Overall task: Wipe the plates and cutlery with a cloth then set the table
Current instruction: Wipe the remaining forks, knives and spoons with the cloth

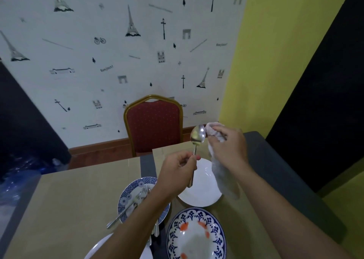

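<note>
the left hand (178,167) pinches a spoon (197,135) up high. the right hand (228,140) grips the cloth (222,178) beside its bowl. forks (136,199) wait on a blue plate (128,192). the table (69,199) looks not set yet.

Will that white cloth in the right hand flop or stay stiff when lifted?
Probably floppy: the cloth hangs limp below the right hand. Likely light, as a few fingers carry it. It bunches beside the spoon, so should mould round it.
</note>
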Motion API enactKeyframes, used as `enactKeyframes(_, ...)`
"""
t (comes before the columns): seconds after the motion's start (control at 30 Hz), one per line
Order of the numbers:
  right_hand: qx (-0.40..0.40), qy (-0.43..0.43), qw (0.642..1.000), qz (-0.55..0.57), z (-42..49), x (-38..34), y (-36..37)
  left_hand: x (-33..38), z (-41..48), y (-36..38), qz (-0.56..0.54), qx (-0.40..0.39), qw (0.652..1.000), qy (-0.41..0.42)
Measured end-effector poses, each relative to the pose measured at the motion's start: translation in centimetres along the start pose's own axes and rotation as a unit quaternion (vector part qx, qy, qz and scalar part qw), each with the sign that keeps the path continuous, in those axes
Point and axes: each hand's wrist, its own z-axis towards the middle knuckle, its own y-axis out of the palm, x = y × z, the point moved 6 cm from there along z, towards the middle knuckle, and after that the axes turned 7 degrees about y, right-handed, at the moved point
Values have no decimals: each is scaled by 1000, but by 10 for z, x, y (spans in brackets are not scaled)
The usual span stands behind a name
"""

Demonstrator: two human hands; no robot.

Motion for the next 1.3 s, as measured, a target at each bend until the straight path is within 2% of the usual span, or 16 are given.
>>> enactKeyframes(0.03, -33, 27, 998, 55, 0, 4, 2, 1, 1, -1, 3, -2, 1000, 5)
enactKeyframes(0.1, -111, 111, 970, 187, -5, 6, 7, 5, 1, -1, 2, -20, 1000, 23)
enactKeyframes(0.2, -239, 206, 892, 322, -19, -7, 15, 13, 1, 3, -12, -42, 998, 42)
enactKeyframes(0.27, -313, 228, 841, 378, -30, -19, 15, 13, 4, 2, -10, -31, 998, 53)
enactKeyframes(0.33, -359, 216, 821, 388, -36, -24, 13, 11, 7, -3, -3, -17, 998, 60)
enactKeyframes(0.43, -373, 168, 847, 340, -39, -27, 11, 10, 9, -9, -9, 2, 999, 44)
enactKeyframes(0.6, -298, 135, 894, 306, -34, -24, 12, 11, 11, -8, 25, -17, 999, 20)
enactKeyframes(0.7, -291, 82, 927, 223, -32, -28, 9, 15, 16, -26, 98, 68, 993, 19)
enactKeyframes(0.77, -288, 38, 942, 165, -31, -32, 8, 33, 23, -40, 95, 118, 986, 66)
enactKeyframes(0.87, -309, -1, 941, 136, -37, -41, 8, 62, 40, -40, 112, 45, 983, 136)
enactKeyframes(0.93, -322, 7, 937, 137, -42, -44, 7, 72, 46, -43, 131, 30, 979, 153)
enactKeyframes(1.0, -331, 17, 934, 131, -45, -42, 4, 76, 51, -52, 144, 55, 973, 170)
enactKeyframes(1.1, -365, 20, 927, 84, -52, -33, 3, 78, 53, -72, 156, 151, 961, 172)
enactKeyframes(1.17, -372, 30, 923, 88, -59, -26, 3, 80, 52, -79, 189, 181, 950, 170)
enactKeyframes(1.23, -332, 34, 939, 89, -58, -22, 3, 75, 49, -75, 213, 173, 949, 153)
enactKeyframes(1.3, -247, -8, 969, 29, -50, -24, 1, 65, 46, -66, 224, 150, 955, 122)
